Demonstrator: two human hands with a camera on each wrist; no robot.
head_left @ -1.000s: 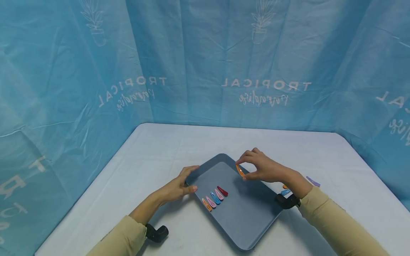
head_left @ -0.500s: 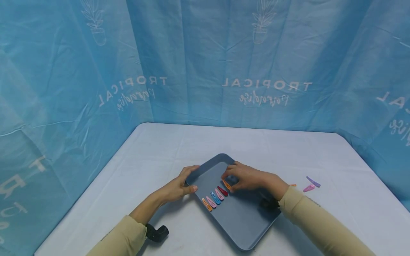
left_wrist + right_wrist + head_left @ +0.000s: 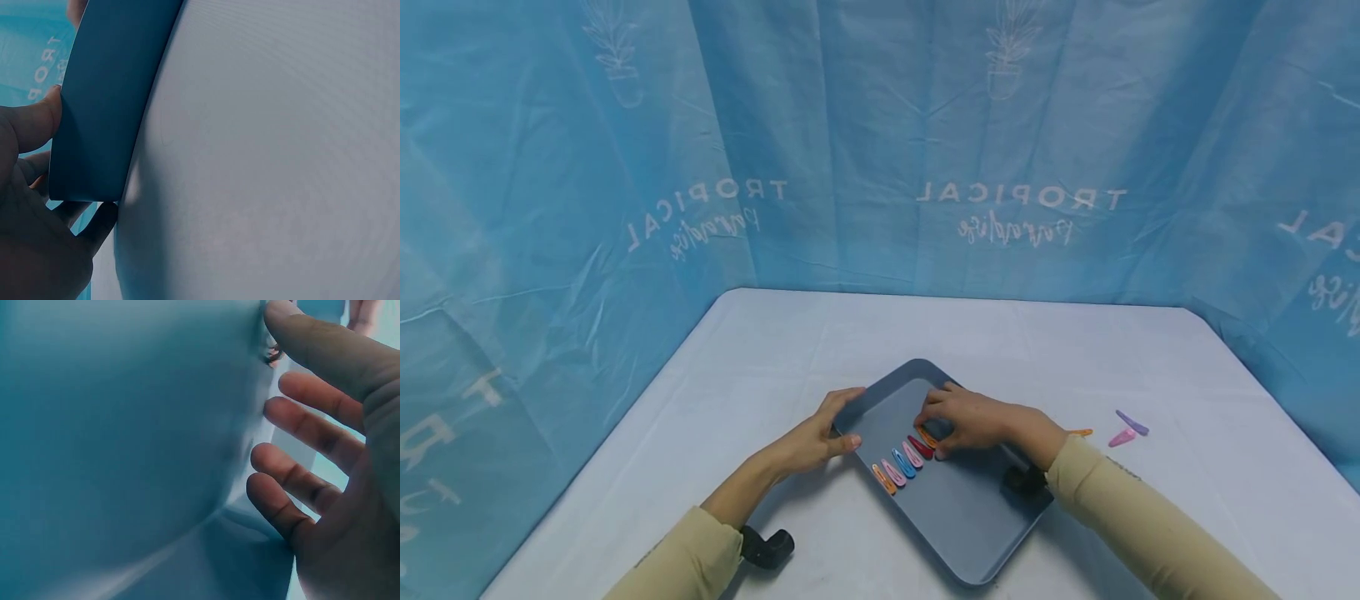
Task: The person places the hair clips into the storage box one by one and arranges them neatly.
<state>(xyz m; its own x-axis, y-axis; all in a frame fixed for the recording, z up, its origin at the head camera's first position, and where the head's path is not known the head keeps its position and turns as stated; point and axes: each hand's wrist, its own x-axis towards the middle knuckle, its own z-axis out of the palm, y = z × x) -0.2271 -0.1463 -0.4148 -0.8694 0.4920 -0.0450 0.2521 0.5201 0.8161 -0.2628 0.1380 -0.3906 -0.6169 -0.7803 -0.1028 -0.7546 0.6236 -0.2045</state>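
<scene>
A grey-blue rectangular tray (image 3: 955,529) lies turned at an angle on the table. My left hand (image 3: 811,439) holds its left corner, thumb over the rim; the left wrist view shows the fingers around the tray's outer wall (image 3: 106,106). Inside the tray, my right hand (image 3: 976,422) pinches an orange snap hair clip (image 3: 928,437) beside a red clip (image 3: 920,448). That red clip ends a slanting row with a pink clip (image 3: 913,454), a blue clip (image 3: 903,463), another pink clip (image 3: 893,473) and an orange clip (image 3: 883,479). In the right wrist view the pinched clip is mostly hidden.
On the white table (image 3: 790,350), right of the tray, lie a purple clip (image 3: 1132,422), a pink clip (image 3: 1122,437) and an orange clip (image 3: 1080,432) partly behind the right forearm. A blue printed curtain (image 3: 880,150) hangs behind and at the sides.
My right hand has carried the orange hair clip from above the tray's far right rim down and left, to beside the red clip. The left hand keeps its place on the tray.
</scene>
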